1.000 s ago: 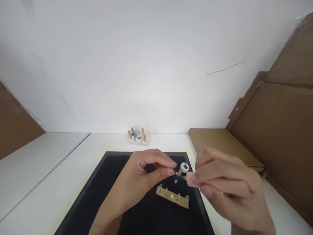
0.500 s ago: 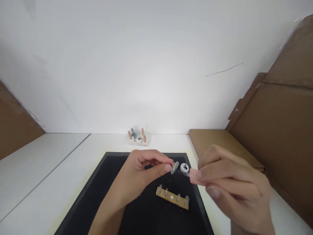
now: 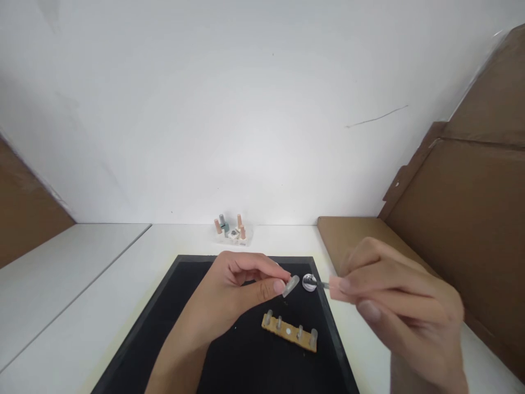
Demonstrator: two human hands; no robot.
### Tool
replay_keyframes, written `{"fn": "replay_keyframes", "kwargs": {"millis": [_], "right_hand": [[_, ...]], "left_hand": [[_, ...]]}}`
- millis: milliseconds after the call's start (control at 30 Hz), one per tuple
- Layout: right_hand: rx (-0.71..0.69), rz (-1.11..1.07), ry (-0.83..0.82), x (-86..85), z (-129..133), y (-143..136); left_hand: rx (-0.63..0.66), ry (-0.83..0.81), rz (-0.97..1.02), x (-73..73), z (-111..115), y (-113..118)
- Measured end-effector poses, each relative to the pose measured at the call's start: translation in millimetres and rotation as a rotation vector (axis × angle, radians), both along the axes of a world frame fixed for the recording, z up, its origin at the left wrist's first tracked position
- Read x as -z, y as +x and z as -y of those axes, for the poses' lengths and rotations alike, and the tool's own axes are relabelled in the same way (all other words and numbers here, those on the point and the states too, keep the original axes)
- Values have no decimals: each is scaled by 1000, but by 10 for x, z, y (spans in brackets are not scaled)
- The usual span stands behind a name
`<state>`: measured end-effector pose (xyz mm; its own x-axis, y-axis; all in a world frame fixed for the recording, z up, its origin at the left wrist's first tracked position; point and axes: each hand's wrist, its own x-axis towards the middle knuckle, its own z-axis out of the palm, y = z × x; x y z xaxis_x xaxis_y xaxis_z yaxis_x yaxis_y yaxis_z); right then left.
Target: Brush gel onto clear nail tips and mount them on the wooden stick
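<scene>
Between thumb and forefinger, my left hand [image 3: 241,290] pinches a translucent nail tip [image 3: 291,285] above the black mat. My right hand [image 3: 394,301] grips the pink cap of a small brush [image 3: 341,289], whose dark bristles point left over a small round white pot [image 3: 309,282]. The brush and the nail tip are apart. Below them a tan strip [image 3: 288,331] lies on the mat, bearing several translucent nail tips that stand up from it and a white dot in its middle.
A clear tray [image 3: 226,239] with several small bottles stands at the back by the white wall. Cardboard [image 3: 348,235] lies at the back right, and a brown cardboard panel [image 3: 479,202] rises at the right. The black mat [image 3: 164,317] has a raised rim.
My right hand has moved right and slightly up, taking the brush from near the nail tip to the white pot. The nail tip in my left hand has tilted slightly.
</scene>
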<state>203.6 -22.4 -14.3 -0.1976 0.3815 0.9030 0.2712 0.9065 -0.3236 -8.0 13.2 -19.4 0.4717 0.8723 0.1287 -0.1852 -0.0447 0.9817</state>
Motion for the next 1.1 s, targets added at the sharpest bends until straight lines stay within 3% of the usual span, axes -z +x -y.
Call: {"fn": "replay_keyframes", "kwargs": {"millis": [167, 300, 567, 833, 1100], "right_hand": [[-72, -73, -105, -33, 59, -108], [-104, -15, -88, -49, 11, -81], [-7, 16, 47, 25, -41, 38], [-67, -37, -54, -35, -3, -51], [64, -89, -38, 49, -1, 105]], "left_hand": [[10, -15, 14, -49, -5, 50], [37, -12, 33, -61, -3, 54], [68, -40, 68, 7, -2, -7], [95, -11, 56, -53, 1, 17], [82, -15, 19, -33, 14, -22]]}}
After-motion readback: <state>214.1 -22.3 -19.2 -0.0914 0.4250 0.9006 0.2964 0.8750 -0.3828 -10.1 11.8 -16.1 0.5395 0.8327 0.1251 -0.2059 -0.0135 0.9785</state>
